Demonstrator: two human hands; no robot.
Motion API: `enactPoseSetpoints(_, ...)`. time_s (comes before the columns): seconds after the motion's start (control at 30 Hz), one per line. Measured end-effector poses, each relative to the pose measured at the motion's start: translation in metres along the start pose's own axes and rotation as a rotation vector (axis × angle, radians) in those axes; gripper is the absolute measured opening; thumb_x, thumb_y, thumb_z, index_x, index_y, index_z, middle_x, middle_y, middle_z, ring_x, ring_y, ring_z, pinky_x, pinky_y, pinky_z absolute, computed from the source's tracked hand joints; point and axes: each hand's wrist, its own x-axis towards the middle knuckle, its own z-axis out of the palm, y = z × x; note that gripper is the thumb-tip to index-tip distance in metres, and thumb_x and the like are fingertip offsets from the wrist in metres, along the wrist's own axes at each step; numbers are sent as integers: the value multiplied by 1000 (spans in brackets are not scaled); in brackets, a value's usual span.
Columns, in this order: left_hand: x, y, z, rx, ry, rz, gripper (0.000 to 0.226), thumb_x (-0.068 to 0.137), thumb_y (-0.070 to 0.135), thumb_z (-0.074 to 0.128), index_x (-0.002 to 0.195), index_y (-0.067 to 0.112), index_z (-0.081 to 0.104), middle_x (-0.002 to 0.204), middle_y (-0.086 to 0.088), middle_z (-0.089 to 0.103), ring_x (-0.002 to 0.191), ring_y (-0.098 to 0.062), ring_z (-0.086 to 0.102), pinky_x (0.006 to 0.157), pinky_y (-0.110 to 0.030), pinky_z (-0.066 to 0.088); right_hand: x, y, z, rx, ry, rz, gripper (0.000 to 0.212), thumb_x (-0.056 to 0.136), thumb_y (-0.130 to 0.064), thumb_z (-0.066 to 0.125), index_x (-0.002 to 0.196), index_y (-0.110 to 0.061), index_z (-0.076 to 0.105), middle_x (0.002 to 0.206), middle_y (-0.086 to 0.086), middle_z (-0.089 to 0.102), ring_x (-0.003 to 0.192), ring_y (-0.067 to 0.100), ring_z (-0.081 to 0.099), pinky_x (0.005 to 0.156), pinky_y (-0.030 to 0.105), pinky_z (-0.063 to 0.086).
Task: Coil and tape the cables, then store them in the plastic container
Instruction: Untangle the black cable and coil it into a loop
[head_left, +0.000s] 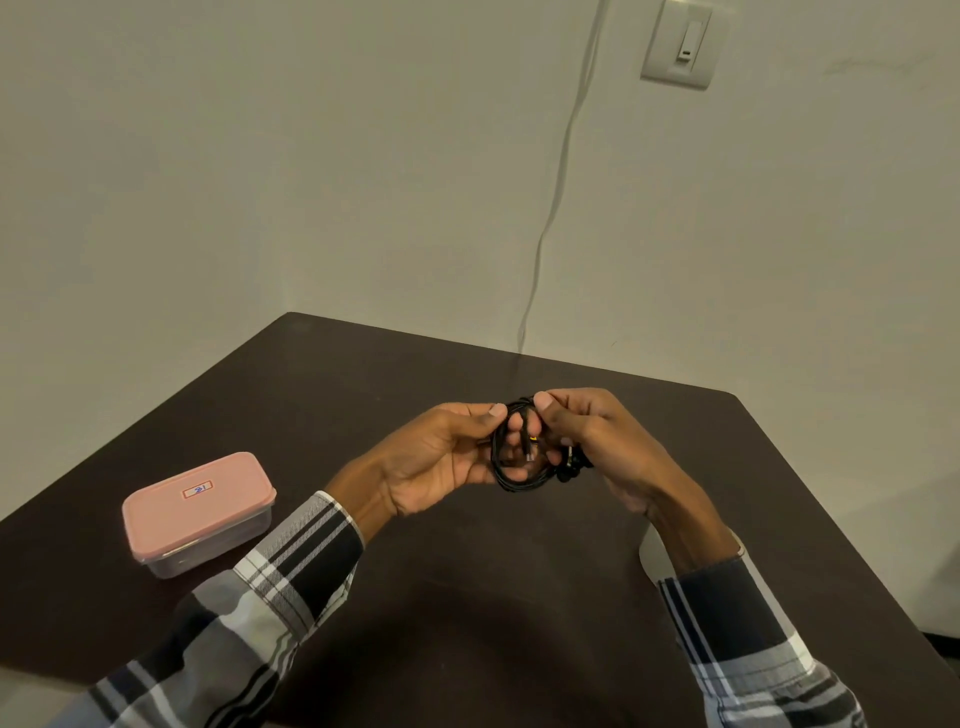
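Head view shows both the left hand (441, 457) and right hand (597, 441) pinching a small black cable coil (514, 452) above the desk (467, 597), a light, springy bundle best held across its gathered loops so none slip free.

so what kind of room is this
Probably a plain room in a home or small office: a dark table pushed into a corner, bare painted walls, a wall switch, and a pale cord running down the wall.
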Motion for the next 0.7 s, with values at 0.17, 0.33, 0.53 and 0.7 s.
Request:
enactPoseSetpoints(0.17, 2, -5, 3, 90, 72, 98, 22, 91, 6, 58, 110, -3, 64, 98, -12, 66, 90, -20, 66, 76, -29, 59, 3, 5, -2, 12, 32, 7, 38, 106, -24, 43, 76, -11, 61, 70, 2, 62, 61, 7, 52, 57, 18, 41)
enactPoseSetpoints(0.33, 10, -8, 11, 122, 188, 182, 21, 94, 12, 58, 102, -6, 64, 85, -10, 65, 70, -13, 62, 63, -20, 55, 4, 6, -2, 21, 40, -3, 37, 107, -22, 42, 76, -10, 58, 71, -4, 61, 57, 2, 48, 57, 20, 40)
enactPoseSetpoints(0.53, 23, -15, 19, 16, 288, 209, 21, 97, 16, 56, 101, -5, 61, 73, -7, 61, 57, -11, 56, 51, -18, 49, 6, 3, -1, 40, 7, 5, 38, 108, -21, 37, 75, -8, 52, 56, -10, 58, 52, -1, 47, 58, 22, 37)
enactPoseSetpoints(0.7, 28, -18, 17, -29, 280, 186, 17, 98, 15, 56, 101, 0, 63, 74, -6, 62, 58, -11, 59, 52, -18, 51, 7, 3, -3, 54, 2, 28, 36, 108, -21, 36, 78, -7, 50, 50, -10, 54, 52, 0, 48, 59, 24, 36)
